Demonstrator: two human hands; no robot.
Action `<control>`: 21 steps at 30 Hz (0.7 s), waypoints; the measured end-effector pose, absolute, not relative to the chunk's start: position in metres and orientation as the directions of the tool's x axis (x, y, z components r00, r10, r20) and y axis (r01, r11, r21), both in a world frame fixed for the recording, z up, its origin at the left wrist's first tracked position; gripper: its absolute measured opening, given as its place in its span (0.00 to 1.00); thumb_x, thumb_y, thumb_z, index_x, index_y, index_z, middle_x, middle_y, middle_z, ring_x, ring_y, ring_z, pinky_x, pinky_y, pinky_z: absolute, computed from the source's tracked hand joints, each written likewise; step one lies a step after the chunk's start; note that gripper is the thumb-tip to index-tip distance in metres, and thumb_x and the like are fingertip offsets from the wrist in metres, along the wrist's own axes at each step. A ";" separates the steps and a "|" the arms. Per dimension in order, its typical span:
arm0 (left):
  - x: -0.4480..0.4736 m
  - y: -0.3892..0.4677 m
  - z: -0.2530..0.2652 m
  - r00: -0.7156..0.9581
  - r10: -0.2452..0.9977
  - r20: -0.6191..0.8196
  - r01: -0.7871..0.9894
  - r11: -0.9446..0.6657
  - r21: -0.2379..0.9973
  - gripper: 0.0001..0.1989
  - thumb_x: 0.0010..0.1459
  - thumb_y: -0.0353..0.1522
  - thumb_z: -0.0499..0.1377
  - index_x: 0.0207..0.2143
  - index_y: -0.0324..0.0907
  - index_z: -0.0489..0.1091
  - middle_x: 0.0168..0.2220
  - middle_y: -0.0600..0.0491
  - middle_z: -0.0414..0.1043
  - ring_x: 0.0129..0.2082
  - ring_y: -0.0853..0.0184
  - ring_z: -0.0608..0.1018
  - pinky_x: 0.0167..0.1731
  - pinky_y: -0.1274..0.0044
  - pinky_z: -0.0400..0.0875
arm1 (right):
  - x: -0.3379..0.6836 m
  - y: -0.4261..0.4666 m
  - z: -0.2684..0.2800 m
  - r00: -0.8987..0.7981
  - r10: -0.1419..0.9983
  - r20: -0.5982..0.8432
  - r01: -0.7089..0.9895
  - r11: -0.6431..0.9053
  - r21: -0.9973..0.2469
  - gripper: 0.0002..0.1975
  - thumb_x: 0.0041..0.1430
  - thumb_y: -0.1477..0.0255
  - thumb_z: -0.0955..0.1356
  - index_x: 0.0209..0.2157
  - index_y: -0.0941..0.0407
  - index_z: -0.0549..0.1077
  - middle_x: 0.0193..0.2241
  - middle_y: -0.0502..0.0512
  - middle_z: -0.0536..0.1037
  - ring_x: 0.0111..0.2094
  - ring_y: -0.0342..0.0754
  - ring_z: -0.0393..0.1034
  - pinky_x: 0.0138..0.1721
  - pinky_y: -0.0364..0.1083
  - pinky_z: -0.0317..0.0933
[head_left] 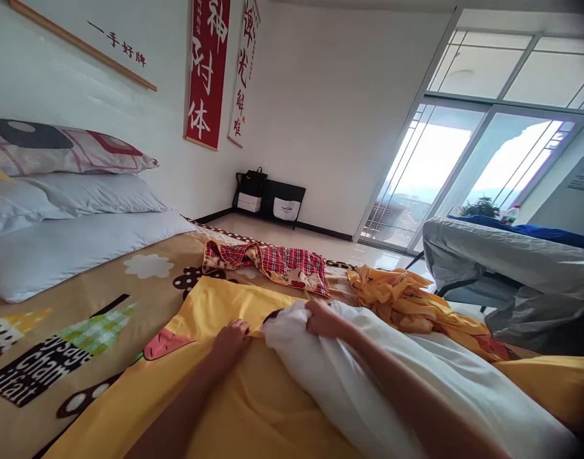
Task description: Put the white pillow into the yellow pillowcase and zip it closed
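A yellow duvet cover [273, 382] with a watermelon-slice print lies spread over the bed in front of me. My left hand [232, 338] rests on it with curled fingers, pinching the fabric by an edge near the middle. A white duvet [426, 357] lies over the cover's right side, bunched toward its upper end. My right hand [323, 319] is closed around that bunched end, just right of my left hand. The fingertips of both hands are partly hidden by cloth and by the hands themselves.
White pillows [95, 239] and a patterned pillow [72, 148] are stacked at left. A red plaid cloth [292, 266] and crumpled yellow fabric [392, 293] lie on the bed's far side. A plastic-covered piece of furniture [516, 255] stands at right, near sliding glass doors [445, 159].
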State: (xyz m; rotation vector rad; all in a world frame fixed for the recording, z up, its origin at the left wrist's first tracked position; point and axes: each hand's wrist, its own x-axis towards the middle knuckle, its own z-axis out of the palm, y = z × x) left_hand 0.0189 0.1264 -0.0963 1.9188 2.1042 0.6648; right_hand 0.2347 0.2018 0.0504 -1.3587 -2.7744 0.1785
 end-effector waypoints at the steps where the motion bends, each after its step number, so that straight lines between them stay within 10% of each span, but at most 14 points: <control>1: 0.018 0.127 -0.097 -0.145 0.978 0.150 0.865 0.052 0.499 0.08 0.59 0.32 0.50 0.30 0.41 0.67 0.34 0.49 0.71 0.37 0.64 0.73 0.34 0.76 0.61 | 0.230 0.191 0.043 -0.642 0.766 -0.028 0.762 0.635 -0.125 0.09 0.42 0.80 0.64 0.25 0.60 0.75 0.26 0.56 0.78 0.28 0.45 0.67 0.27 0.42 0.49; 8: 0.012 0.135 -0.099 -0.319 0.918 0.236 0.703 0.062 0.709 0.17 0.61 0.35 0.47 0.21 0.41 0.61 0.21 0.55 0.63 0.25 0.70 0.68 0.27 0.79 0.54 | 0.210 0.114 0.027 -0.907 0.378 -0.188 0.405 0.904 -0.136 0.14 0.39 0.78 0.64 0.29 0.52 0.77 0.26 0.51 0.80 0.30 0.46 0.71 0.27 0.43 0.49; 15: 0.027 0.125 -0.076 -0.327 0.866 0.378 0.676 -0.065 0.734 0.13 0.57 0.35 0.51 0.20 0.41 0.59 0.24 0.55 0.63 0.27 0.70 0.67 0.29 0.78 0.57 | 0.180 0.154 0.031 -0.814 0.558 -0.163 0.533 0.828 0.172 0.15 0.49 0.74 0.62 0.35 0.58 0.78 0.34 0.63 0.80 0.34 0.55 0.75 0.27 0.45 0.54; 21: 0.030 0.126 -0.075 -0.329 0.847 0.418 0.687 -0.088 0.721 0.12 0.57 0.34 0.51 0.21 0.42 0.60 0.24 0.55 0.64 0.26 0.69 0.68 0.30 0.78 0.59 | 0.162 0.140 0.008 -0.859 0.470 -0.203 0.437 0.880 0.188 0.15 0.49 0.70 0.65 0.38 0.59 0.77 0.35 0.64 0.80 0.37 0.59 0.75 0.33 0.49 0.63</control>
